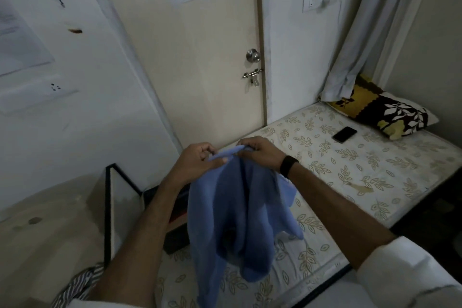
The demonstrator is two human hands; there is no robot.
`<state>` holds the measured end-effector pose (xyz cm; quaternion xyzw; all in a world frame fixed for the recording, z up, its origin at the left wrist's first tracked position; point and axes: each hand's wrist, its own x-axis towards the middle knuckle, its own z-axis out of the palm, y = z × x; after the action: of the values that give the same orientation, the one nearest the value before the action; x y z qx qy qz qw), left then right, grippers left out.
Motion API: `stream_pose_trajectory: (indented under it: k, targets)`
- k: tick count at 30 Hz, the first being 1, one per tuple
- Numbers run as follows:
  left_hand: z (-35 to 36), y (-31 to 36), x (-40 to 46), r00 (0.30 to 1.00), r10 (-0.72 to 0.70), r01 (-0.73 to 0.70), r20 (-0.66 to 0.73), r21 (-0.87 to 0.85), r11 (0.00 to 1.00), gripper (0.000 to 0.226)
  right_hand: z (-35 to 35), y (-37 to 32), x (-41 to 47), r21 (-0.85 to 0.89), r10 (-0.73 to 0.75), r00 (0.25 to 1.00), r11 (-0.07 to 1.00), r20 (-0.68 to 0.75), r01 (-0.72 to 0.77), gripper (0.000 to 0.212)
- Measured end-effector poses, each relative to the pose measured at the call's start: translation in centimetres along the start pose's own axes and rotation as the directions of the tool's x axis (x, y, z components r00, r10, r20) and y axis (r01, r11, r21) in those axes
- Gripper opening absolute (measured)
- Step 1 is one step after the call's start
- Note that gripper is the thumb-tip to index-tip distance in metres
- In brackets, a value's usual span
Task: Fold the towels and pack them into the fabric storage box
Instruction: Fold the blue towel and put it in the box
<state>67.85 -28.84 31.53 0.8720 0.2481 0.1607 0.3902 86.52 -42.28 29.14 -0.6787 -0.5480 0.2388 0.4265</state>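
A blue towel [235, 220] hangs in the air above the near end of the bed, bunched and unfolded. My left hand [200, 160] pinches its top edge between thumb and fingers. My right hand [260, 155], a dark band on its wrist, grips the same edge right beside the left. Behind my left forearm and the towel stands a dark box [176, 235] with a red stripe, partly hidden; I cannot tell whether it is the fabric storage box.
The bed [350, 165] has a leaf-patterned sheet, with a black phone [344, 134] and a patterned pillow [385, 110] at its far end. A black-framed panel [117, 197] stands at the left of the bed. Striped cloth [77, 285] lies bottom left. A closed door [207, 57] is ahead.
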Motion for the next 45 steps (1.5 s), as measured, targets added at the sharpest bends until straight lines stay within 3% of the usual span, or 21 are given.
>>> stream_pose_trajectory:
  k: [2,4,8,10,12,14,16,19,21,23,25,27,30,32,34,38,40,42,45]
  targets:
    - [-0.6,-1.8,-1.0,0.989,-0.065,0.049,0.131,0.118,0.992,0.043,-1.4,0.1,-0.6,0.081,0.055,0.998,0.995,-0.041,-0.051,0.020]
    - [-0.8,-3.3,-2.1,0.981,-0.099,0.065,0.169,0.194,0.979,0.049,-2.2,0.5,-0.9,0.173,0.172,0.974,0.974,-0.145,-0.147,0.030]
    - [-0.6,-4.8,-2.8,0.989,-0.114,0.127,-0.090,0.151,0.980,0.041,-1.3,1.8,-0.6,0.060,0.335,0.845,0.938,-0.417,-0.342,0.012]
    - [-0.2,-4.0,-2.6,0.986,-0.103,0.118,-0.130,0.110,0.987,0.042,0.4,0.8,-1.0,0.033,0.322,0.888,0.943,-0.329,-0.330,0.034]
    - [0.1,-2.3,-2.5,0.995,-0.042,0.051,-0.091,0.107,0.993,0.034,2.8,-0.8,-1.0,-0.031,0.223,0.970,0.973,-0.098,-0.227,0.059]
    - [0.4,-1.0,-2.4,0.998,0.031,-0.021,-0.060,0.153,0.988,0.038,4.7,-0.9,-0.5,-0.154,0.141,0.988,0.977,-0.061,-0.148,0.038]
    - [0.6,-0.8,-2.6,0.999,0.016,-0.012,-0.027,0.156,0.988,0.041,5.1,-0.9,-0.3,-0.207,0.095,0.979,0.969,-0.182,-0.132,0.009]
    - [-0.2,-2.5,-4.0,0.983,-0.143,0.126,0.113,0.150,0.981,0.025,3.5,-0.7,-0.4,-0.101,0.133,0.941,0.980,-0.310,-0.172,0.014]
    - [-1.0,-4.7,-5.2,0.969,-0.179,0.143,0.173,0.202,0.969,0.052,1.9,-0.3,-0.6,-0.060,0.191,0.903,0.971,-0.384,-0.231,0.017]
    - [-1.5,-5.9,-6.3,0.973,-0.191,0.170,0.131,0.152,0.974,0.059,0.8,0.8,-0.5,-0.030,0.286,0.853,0.943,-0.436,-0.332,0.014]
    - [-1.5,-5.9,-6.9,0.980,-0.196,0.193,0.036,0.076,0.978,0.040,0.8,1.8,-0.5,-0.054,0.369,0.811,0.898,-0.453,-0.438,0.015]
    - [-1.3,-5.2,-6.6,0.983,-0.181,0.181,-0.044,0.009,0.983,0.039,2.0,1.9,-0.8,-0.104,0.383,0.836,0.885,-0.392,-0.454,0.031]
    - [-0.5,-3.1,-5.7,0.989,-0.144,0.145,0.011,-0.077,0.986,0.036,5.4,0.3,-1.4,-0.235,0.184,0.981,0.952,-0.063,-0.194,0.056]
    - [-0.2,-2.2,-5.2,0.988,-0.129,0.137,0.089,-0.088,0.987,0.029,7.6,-0.3,-1.6,-0.258,0.055,0.997,0.965,0.052,-0.039,0.032]
    - [-0.4,-2.1,-5.2,0.976,-0.154,0.166,0.151,-0.075,0.983,0.025,8.1,-0.4,-1.3,-0.229,0.003,1.000,0.974,0.006,-0.001,0.010]
    - [-1.1,-3.1,-6.8,0.929,-0.267,0.299,0.256,-0.097,0.949,0.034,6.1,0.4,-1.2,-0.187,0.056,0.998,0.981,0.038,-0.048,0.015]
    - [-0.8,-2.9,-7.7,0.924,-0.297,0.360,0.240,-0.289,0.887,0.033,5.7,0.6,-1.3,-0.191,0.066,0.994,0.980,0.092,-0.047,0.016]
    - [0.0,-2.2,-7.9,0.911,-0.368,0.411,0.187,-0.487,0.771,0.030,5.8,0.6,-1.3,-0.159,0.079,0.989,0.986,0.124,-0.059,0.031]
    - [1.2,-2.5,-7.0,0.838,-0.540,0.454,0.077,-0.647,0.613,0.034,6.5,0.8,-1.2,-0.159,0.150,0.975,0.979,0.166,-0.124,0.051]
